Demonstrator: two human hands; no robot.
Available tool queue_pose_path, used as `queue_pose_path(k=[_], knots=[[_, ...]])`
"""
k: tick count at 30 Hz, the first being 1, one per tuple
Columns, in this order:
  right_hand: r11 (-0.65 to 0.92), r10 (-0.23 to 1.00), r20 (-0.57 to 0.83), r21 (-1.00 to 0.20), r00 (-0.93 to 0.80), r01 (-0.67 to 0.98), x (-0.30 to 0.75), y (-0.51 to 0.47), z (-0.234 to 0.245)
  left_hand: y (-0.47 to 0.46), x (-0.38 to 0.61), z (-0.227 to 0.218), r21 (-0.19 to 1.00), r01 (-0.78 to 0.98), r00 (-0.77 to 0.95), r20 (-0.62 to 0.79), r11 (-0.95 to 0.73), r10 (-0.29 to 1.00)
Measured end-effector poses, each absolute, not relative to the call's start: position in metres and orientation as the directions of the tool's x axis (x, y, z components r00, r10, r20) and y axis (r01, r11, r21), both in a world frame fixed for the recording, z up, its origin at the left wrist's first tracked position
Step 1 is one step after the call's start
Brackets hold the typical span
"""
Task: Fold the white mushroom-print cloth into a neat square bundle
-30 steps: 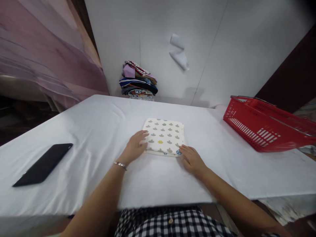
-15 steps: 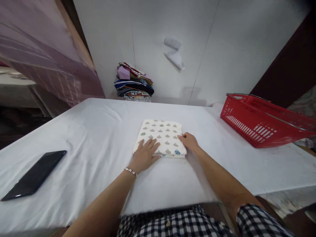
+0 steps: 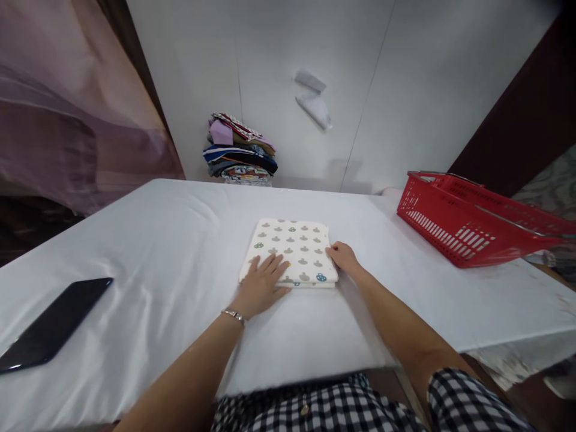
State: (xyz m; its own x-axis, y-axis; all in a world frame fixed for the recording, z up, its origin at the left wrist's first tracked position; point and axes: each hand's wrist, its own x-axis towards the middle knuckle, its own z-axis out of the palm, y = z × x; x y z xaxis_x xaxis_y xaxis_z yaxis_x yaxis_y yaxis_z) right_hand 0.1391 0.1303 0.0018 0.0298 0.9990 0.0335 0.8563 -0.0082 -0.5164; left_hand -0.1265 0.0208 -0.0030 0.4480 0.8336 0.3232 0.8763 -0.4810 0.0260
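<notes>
A folded white cloth (image 3: 297,246) printed with grey mushroom shapes, plus a few green and blue ones, lies in the middle of the table. My left hand (image 3: 261,282) rests flat on its near left part, fingers spread. At the cloth's right edge, my right hand (image 3: 344,257) has its fingers curled and the fingertips pinch the edge. The cloth's layers show along its near side.
The table (image 3: 180,240) has a wrinkled white cover. A black phone (image 3: 54,321) lies at left, and a red plastic basket (image 3: 468,222) stands at right. Behind the table's far edge is a stack of folded fabrics (image 3: 240,150) against the wall. A pink curtain (image 3: 112,120) hangs at left.
The view has shifted slightly. Both hands stay at the same places on the cloth, and the cloth keeps its folded shape. The pink curtain at left hangs differently.
</notes>
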Motion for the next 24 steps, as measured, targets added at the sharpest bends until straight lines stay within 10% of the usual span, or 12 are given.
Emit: queue_pose_path(k=[18, 24], knots=[[-0.017, 0.997, 0.051, -0.512, 0.05, 0.859, 0.139, 0.137, 0.005, 0.022, -0.127, -0.005, 0.031, 0.876, 0.45, 0.31, -0.482, 0.837], [0.357, 0.921, 0.3, -0.389, -0.249, 0.849, 0.099, 0.142, 0.025, 0.021, -0.126, -0.007, 0.005, 0.88, 0.446, 0.331, -0.475, 0.831]])
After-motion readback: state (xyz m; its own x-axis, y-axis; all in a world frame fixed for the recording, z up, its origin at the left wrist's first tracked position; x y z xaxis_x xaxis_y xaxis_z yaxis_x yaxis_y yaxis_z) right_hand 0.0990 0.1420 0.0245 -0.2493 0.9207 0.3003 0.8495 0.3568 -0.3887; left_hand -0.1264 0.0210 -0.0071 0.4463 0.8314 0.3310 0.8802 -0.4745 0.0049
